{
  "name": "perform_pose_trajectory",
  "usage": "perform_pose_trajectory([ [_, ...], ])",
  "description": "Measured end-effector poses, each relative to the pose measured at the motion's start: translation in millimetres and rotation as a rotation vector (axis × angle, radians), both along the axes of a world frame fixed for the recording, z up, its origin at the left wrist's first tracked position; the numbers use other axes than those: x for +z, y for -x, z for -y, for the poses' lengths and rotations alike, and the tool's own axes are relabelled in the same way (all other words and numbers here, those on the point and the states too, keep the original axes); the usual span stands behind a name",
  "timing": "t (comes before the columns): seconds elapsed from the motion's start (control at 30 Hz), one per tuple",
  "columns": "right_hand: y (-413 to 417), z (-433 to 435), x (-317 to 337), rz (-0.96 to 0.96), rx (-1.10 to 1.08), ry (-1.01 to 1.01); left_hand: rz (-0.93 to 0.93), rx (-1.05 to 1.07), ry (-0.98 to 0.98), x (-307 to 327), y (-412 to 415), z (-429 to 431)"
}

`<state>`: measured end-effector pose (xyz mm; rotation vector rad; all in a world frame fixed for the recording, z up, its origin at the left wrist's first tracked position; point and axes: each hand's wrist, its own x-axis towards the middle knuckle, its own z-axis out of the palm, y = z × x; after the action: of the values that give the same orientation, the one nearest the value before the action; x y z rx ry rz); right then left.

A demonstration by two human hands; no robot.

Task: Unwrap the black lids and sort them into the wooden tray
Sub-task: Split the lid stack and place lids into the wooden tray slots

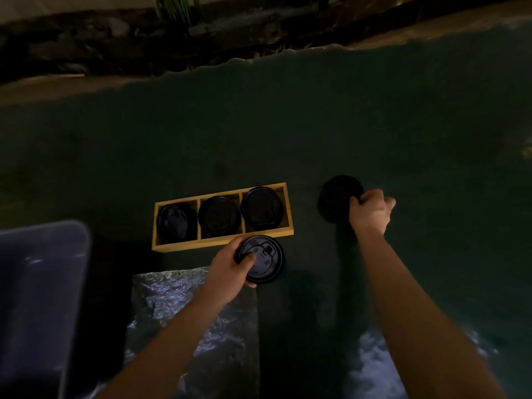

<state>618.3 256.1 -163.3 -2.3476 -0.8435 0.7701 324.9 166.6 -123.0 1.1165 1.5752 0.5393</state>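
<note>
A wooden tray with three compartments lies on the dark green surface; each compartment holds black lids. My left hand grips a single black lid just in front of the tray's right end, thumb on its top. My right hand is to the right of the tray, its fingers closed on the edge of a stack of black lids resting on the surface. The dim light hides whether that stack is wrapped.
Crumpled clear plastic wrap lies near me under my left forearm, with more of this wrap at the lower right. A grey bin stands at the left. The surface's far edge meets dark ground.
</note>
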Motion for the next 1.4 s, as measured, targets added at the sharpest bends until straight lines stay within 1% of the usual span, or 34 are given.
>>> perform_pose_trajectory([
  [0.13,-4.6,1.5,-4.7,0.0,0.014,-0.002,0.001,0.008,0.004,1.0,0.5,-3.0],
  [0.3,-4.8,14.8,-5.7,-0.065,0.028,-0.05,0.021,0.027,0.014,2.2,-4.9,-10.1],
  [0.43,6.0,34.3,1.2,-0.072,0.096,-0.108,0.043,0.045,0.005,7.4,-5.6,-14.9],
  [0.63,56.6,71.0,38.0,-0.109,0.225,-0.273,0.168,0.15,0.019,19.6,-1.8,-14.0],
  [0.73,90.5,90.0,58.2,-0.144,0.327,-0.394,0.295,0.245,0.078,29.5,2.0,-9.3],
  [0.8,112.1,100.8,70.0,-0.125,0.421,-0.463,0.385,0.269,0.117,37.0,6.1,-3.9],
  [0.87,130.9,110.0,76.3,-0.051,0.522,-0.512,0.432,0.267,0.123,43.6,12.6,2.8],
  [0.93,146.7,117.9,78.9,0.011,0.577,-0.51,0.408,0.248,0.075,47.6,19.8,11.1],
  [1.0,157.2,124.6,78.1,0.035,0.593,-0.502,0.33,0.216,-0.019,46.9,28.4,20.7],
  [1.03,160.8,128.1,76.0,0.023,0.598,-0.487,0.289,0.189,-0.067,45.7,34.0,25.4],
  [1.07,163.3,131.7,73.6,-0.038,0.603,-0.45,0.252,0.16,-0.103,45.3,39.7,30.5],
  [1.1,165.3,134.7,71.8,-0.155,0.61,-0.386,0.225,0.138,-0.126,45.4,45.5,35.5],
  [1.17,169.6,137.8,71.4,-0.453,0.614,-0.251,0.222,0.132,-0.15,46.4,56.6,45.2],
  [1.2,171.4,138.4,69.8,-0.538,0.621,-0.223,0.233,0.139,-0.152,47.0,60.6,49.4],
  [1.3,177.1,134.1,63.7,-0.521,0.633,-0.24,0.328,0.207,-0.088,51.5,66.9,60.2],
  [1.37,176.0,120.9,60.2,-0.497,0.535,-0.259,0.388,0.277,-0.029,55.3,71.9,67.0],
  [1.4,173.3,110.0,59.8,-0.478,0.469,-0.259,0.376,0.303,-0.028,56.6,76.4,70.4],
])
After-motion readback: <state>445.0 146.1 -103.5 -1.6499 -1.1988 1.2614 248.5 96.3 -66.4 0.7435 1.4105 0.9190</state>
